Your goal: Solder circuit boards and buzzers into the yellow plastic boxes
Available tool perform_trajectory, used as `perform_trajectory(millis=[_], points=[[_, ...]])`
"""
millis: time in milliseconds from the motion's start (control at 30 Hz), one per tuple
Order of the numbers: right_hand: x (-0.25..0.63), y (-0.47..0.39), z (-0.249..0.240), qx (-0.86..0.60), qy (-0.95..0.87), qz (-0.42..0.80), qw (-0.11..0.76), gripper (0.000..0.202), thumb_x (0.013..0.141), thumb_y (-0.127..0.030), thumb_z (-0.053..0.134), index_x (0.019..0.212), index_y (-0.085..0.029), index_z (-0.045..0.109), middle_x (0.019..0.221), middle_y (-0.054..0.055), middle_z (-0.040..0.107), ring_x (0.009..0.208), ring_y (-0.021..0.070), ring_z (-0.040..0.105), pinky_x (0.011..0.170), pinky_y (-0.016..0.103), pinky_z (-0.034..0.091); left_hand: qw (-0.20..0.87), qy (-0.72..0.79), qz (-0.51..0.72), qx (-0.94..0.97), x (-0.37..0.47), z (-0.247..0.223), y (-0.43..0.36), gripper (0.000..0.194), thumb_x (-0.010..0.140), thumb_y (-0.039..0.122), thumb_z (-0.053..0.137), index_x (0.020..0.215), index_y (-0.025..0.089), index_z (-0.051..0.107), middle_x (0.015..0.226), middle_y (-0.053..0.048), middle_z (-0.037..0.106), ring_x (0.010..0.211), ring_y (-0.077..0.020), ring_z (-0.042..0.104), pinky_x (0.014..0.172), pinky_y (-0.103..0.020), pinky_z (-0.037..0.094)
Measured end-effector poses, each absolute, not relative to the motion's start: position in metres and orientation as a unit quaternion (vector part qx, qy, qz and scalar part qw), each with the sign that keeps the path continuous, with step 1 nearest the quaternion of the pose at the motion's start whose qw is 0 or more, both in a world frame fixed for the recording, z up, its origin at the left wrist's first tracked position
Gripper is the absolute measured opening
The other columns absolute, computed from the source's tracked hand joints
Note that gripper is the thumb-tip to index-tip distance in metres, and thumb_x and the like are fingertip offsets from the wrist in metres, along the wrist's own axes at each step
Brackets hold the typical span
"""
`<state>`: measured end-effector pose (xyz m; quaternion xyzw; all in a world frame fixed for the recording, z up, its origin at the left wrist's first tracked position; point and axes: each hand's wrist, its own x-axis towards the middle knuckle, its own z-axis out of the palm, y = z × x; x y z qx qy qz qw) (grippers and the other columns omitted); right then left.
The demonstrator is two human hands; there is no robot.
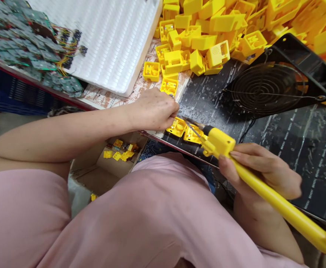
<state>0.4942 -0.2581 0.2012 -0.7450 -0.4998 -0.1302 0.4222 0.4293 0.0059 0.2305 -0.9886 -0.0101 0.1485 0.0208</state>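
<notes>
In my right hand (pixel 259 167) is a yellow soldering iron (pixel 274 193), gripped near its front, its thin metal tip slanting toward the table's near edge. Beneath and beside that tip lie two open yellow plastic housings (pixel 176 127) with small parts inside. My left hand (pixel 154 108) is closed just above the left one, fingers curled downward; whatever they pinch is hidden behind the knuckles. Another yellow housing (pixel 168 86) sits just beyond the left hand, with a small metal part at its near side.
Yellow housings (pixel 204 41) are heaped at the back. A black fan (pixel 271 85) stands at right on the dark bench mat (pixel 299 149). Green circuit boards (pixel 26 41) with wires lie at left by a white foam sheet (pixel 101 37). Below the edge is a cardboard box (pixel 104 171).
</notes>
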Motion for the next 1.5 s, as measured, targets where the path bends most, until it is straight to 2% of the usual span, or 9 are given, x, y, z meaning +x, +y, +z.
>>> perform_trajectory(millis=[233, 467, 567, 700, 833, 967, 1100, 1300, 1500], points=[[0.491, -0.261, 0.193, -0.738, -0.442, -0.151, 0.487, 0.031, 0.080, -0.013, 0.084, 0.104, -0.028, 0.072, 0.083, -0.004, 0.075, 0.068, 0.0168, 0.072, 0.056, 0.030, 0.055, 0.038, -0.028, 0.181, -0.982, 0.430, 0.233, 0.003, 0.029, 0.089, 0.030, 0.053, 0.094, 0.020, 0.079, 0.081, -0.006, 0.072, 0.081, -0.0245, 0.069, 0.071, -0.032, 0.043], [0.495, -0.270, 0.187, -0.763, -0.433, -0.148, 0.457, 0.058, 0.081, -0.019, 0.086, 0.133, -0.035, 0.067, 0.095, -0.004, 0.078, 0.075, 0.0176, 0.073, 0.065, 0.031, 0.058, 0.046, 0.017, 0.132, -0.990, 0.423, 0.232, 0.006, 0.031, 0.092, 0.027, 0.049, 0.088, 0.017, 0.078, 0.078, -0.007, 0.071, 0.080, -0.0234, 0.069, 0.079, -0.035, 0.047], [0.495, -0.272, 0.185, -0.763, -0.430, -0.142, 0.461, 0.054, 0.083, -0.019, 0.084, 0.131, -0.035, 0.068, 0.094, -0.004, 0.078, 0.075, 0.0172, 0.073, 0.067, 0.030, 0.058, 0.027, 0.057, 0.098, -0.993, 0.413, 0.228, 0.012, 0.034, 0.097, 0.026, 0.045, 0.088, 0.018, 0.077, 0.084, -0.008, 0.075, 0.084, -0.0232, 0.070, 0.086, -0.038, 0.048], [0.498, -0.271, 0.183, -0.762, -0.443, -0.154, 0.447, 0.045, 0.083, -0.023, 0.084, 0.125, -0.030, 0.070, 0.091, -0.003, 0.077, 0.069, 0.0152, 0.071, 0.059, 0.027, 0.055, -0.118, 0.040, 0.010, -0.992, 0.400, 0.215, 0.019, 0.033, 0.099, 0.030, 0.047, 0.100, 0.023, 0.079, 0.098, -0.003, 0.079, 0.093, -0.0204, 0.071, 0.095, -0.037, 0.048], [0.502, -0.267, 0.181, -0.759, -0.468, -0.164, 0.423, 0.036, 0.086, -0.029, 0.082, 0.119, -0.027, 0.070, 0.085, -0.002, 0.076, 0.062, 0.0148, 0.068, 0.053, 0.026, 0.053, -0.212, -0.019, 0.001, -0.977, 0.403, 0.208, 0.025, 0.027, 0.093, 0.032, 0.056, 0.103, 0.023, 0.079, 0.093, 0.000, 0.079, 0.092, -0.0182, 0.072, 0.102, -0.037, 0.046], [0.504, -0.265, 0.180, -0.764, -0.462, -0.184, 0.411, 0.031, 0.087, -0.031, 0.080, 0.116, -0.026, 0.071, 0.085, -0.001, 0.076, 0.063, 0.0151, 0.069, 0.055, 0.027, 0.056, -0.188, 0.008, 0.082, -0.979, 0.415, 0.217, 0.032, 0.020, 0.089, 0.031, 0.059, 0.091, 0.024, 0.078, 0.084, 0.003, 0.077, 0.090, -0.0177, 0.071, 0.096, -0.033, 0.046], [0.505, -0.267, 0.178, -0.756, -0.455, -0.190, 0.431, 0.031, 0.087, -0.030, 0.081, 0.116, -0.025, 0.072, 0.088, 0.000, 0.078, 0.065, 0.0159, 0.072, 0.057, 0.027, 0.058, -0.130, 0.039, 0.152, -0.979, 0.418, 0.229, 0.032, 0.017, 0.087, 0.026, 0.060, 0.086, 0.022, 0.077, 0.087, -0.001, 0.076, 0.088, -0.0193, 0.069, 0.084, -0.029, 0.046], [0.505, -0.276, 0.175, -0.749, -0.458, -0.188, 0.442, 0.037, 0.085, -0.026, 0.082, 0.120, -0.028, 0.072, 0.095, 0.001, 0.080, 0.069, 0.0186, 0.074, 0.055, 0.030, 0.061, -0.049, 0.051, 0.104, -0.992, 0.397, 0.225, 0.015, 0.022, 0.090, 0.026, 0.054, 0.083, 0.018, 0.073, 0.091, -0.008, 0.076, 0.094, -0.0263, 0.067, 0.085, -0.036, 0.047], [0.505, -0.272, 0.188, -0.690, -0.543, -0.097, 0.468, 0.052, 0.083, -0.020, 0.083, 0.132, -0.024, 0.066, 0.096, 0.002, 0.080, 0.072, 0.0169, 0.075, 0.059, 0.027, 0.062, -0.171, 0.021, 0.068, -0.983, 0.385, 0.208, 0.017, 0.024, 0.090, 0.028, 0.051, 0.088, 0.018, 0.072, 0.094, -0.006, 0.077, 0.088, -0.0221, 0.070, 0.085, -0.036, 0.048]])
